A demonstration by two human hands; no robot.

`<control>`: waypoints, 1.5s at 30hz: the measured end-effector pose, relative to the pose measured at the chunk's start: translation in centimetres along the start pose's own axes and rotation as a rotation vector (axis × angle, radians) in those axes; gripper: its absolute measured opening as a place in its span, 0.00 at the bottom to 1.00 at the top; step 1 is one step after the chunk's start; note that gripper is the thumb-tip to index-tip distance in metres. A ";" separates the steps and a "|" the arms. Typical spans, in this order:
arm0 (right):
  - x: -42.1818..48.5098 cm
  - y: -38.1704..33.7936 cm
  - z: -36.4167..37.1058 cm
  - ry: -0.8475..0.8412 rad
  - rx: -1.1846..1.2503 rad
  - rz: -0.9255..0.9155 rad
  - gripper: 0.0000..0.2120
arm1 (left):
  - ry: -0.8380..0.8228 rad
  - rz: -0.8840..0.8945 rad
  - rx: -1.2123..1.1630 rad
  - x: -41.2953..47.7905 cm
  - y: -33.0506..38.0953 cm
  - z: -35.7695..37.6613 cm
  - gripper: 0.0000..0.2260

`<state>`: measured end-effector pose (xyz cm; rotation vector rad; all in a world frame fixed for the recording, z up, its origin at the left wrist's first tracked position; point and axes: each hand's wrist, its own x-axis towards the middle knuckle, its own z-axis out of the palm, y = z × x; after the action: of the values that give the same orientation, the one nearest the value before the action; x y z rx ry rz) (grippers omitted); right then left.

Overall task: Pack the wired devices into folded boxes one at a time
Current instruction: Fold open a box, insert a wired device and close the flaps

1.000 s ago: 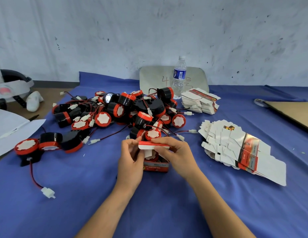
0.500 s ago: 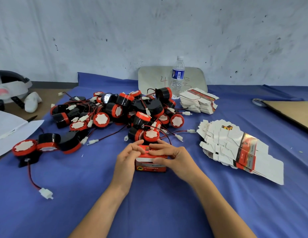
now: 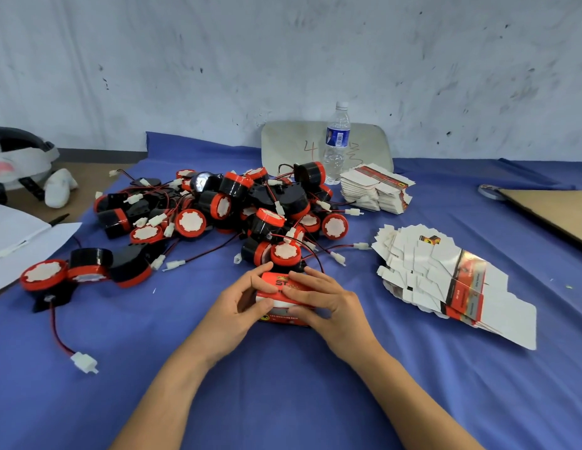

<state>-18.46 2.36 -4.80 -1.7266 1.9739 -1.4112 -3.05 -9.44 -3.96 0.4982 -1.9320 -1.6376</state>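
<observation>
Blue cloth (image 3: pixel 283 401) over a table, backed by a scuffed whitish wall (image 3: pixel 283 60). At the near middle of the cloth, grips a small red box (image 3: pixel 272 283) with both hands.

With the left hand (image 3: pixel 233 308), clasps the box's left end: fingers curled over the top edge, thumb pressed on the front face. With the right hand (image 3: pixel 330 305), covers the right half: fingers bent across the lid, thumb low on the front. Box apparently base down on the cloth, lid folded over; cannot tell whether the flap is fully tucked. Contents hidden.

Just behind the box, close to the fingertips: one black-and-red wired device (image 3: pixel 284 253), white face up. Beyond it, a tangled pile of wired devices (image 3: pixel 218 206): round black housings, red rims, white faces, red-and-black leads with white plugs.

Well left of the hands: a row of three devices (image 3: pixel 72 271), one lead trailing toward the near edge to a white connector (image 3: pixel 83 363).

Right of the hands: a fanned stack of flat box blanks (image 3: pixel 445 280), white side mostly up. Farther back, a neater second stack of blanks (image 3: pixel 377 190), just beside a clear water bottle (image 3: pixel 336 141) standing upright before a grey panel (image 3: pixel 293 144) leaned on the wall.

Far right: a brown cardboard sheet (image 3: pixel 556 212) with a tape roll (image 3: pixel 489 191) at its corner. Far left: white paper (image 3: pixel 17 235) with a dark pen (image 3: pixel 59 219).
</observation>
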 end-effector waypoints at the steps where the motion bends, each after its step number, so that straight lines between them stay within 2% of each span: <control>1: 0.0 0.0 0.1 0.019 -0.010 -0.008 0.14 | 0.001 0.002 -0.007 0.0 -0.2 0.0 0.05; 7: -0.1 -0.3 0.4 0.094 -0.069 -0.129 0.13 | 0.046 0.011 -0.094 0.3 -0.5 -0.3 0.04; 12: -0.1 -0.5 0.3 0.097 -0.089 -0.149 0.11 | 0.063 -0.010 -0.118 0.6 -0.5 -0.8 0.07; 20: -0.1 -0.4 0.5 0.121 -0.177 -0.212 0.10 | 0.024 -0.045 -0.124 0.7 -0.6 -1.3 0.08; 27: -0.4 -0.3 1.3 0.175 -0.355 -0.343 0.09 | -0.018 -0.005 0.028 -0.1 -0.4 -1.8 0.11; 29: -0.4 -0.5 1.3 0.139 -0.333 -0.306 0.09 | -0.030 0.037 0.092 -0.3 -0.5 -1.8 0.11; 32: -0.5 -0.7 1.1 0.017 -0.282 -0.155 0.10 | 0.024 0.085 0.103 -0.3 -0.8 -1.5 0.14; 34: -0.5 -0.7 0.9 -0.022 -0.281 -0.089 0.11 | 0.065 0.126 0.191 -0.2 -1.0 -1.3 0.14; 38: -0.4 -0.5 1.0 -0.078 -0.397 -0.059 0.24 | 0.132 0.225 0.389 -0.1 -1.3 -1.8 0.15; 42: -0.3 -0.5 1.1 -0.122 -0.363 0.003 0.32 | -0.050 0.244 0.612 0.0 -1.3 -1.7 0.30; 45: -0.5 -1.0 0.8 -0.050 -0.248 0.031 0.31 | -0.078 0.294 0.643 0.0 -1.0 -1.7 0.33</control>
<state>-17.08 2.48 -4.78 -1.7992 2.2167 -1.1422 -2.07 -10.91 -4.80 0.3631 -2.4456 -0.8464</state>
